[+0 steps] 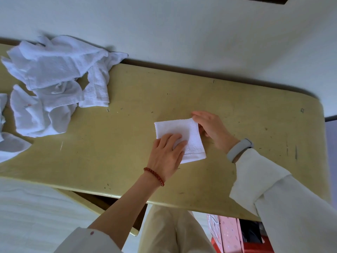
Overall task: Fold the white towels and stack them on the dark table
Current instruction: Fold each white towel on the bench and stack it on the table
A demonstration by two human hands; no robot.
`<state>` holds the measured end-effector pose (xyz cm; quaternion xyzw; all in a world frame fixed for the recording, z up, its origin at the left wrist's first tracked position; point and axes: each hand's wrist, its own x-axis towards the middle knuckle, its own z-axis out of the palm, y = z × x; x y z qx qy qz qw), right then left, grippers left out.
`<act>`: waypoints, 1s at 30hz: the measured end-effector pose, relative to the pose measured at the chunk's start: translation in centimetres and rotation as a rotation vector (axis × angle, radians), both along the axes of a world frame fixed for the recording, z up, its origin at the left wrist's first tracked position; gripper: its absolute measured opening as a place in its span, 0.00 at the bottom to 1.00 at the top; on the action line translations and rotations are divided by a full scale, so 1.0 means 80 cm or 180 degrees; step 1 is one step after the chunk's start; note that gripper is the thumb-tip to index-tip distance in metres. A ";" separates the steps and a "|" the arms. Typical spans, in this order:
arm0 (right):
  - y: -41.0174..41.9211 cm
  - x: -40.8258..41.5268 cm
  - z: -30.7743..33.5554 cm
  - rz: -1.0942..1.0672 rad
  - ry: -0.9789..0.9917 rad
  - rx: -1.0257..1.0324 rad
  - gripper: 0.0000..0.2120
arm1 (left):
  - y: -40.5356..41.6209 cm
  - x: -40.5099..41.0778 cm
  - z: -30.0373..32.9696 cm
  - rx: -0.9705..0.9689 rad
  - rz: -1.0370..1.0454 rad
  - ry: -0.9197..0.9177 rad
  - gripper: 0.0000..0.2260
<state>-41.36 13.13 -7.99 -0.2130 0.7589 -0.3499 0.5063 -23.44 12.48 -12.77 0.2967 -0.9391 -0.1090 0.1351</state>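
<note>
A small white towel [179, 137] lies folded into a rough square on the yellowish table [127, 143], right of the middle, well apart from the heap of unfolded towels [52, 83] at the table's far left. The left hand [166, 155] lies flat on the near left part of the towel with straight fingers, pressing it down; the right hand [211, 128] has its fingers curled at the towel's right edge, and seems to pinch the top corner there, though the grip itself is partly hidden. To finish this fold well, the left hand should likely keep its weight on the cloth so the layers underneath cannot slide, while the right hand squares that edge and lines its corners up before smoothing outward. The terry cloth looks soft and thick, so a firm press along the crease would probably help it stay flat for stacking
</note>
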 end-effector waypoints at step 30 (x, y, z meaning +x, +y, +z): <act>0.051 0.035 -0.055 0.3086 0.3574 -0.0259 0.24 | -0.029 0.014 0.001 0.0335 0.0358 -0.1175 0.26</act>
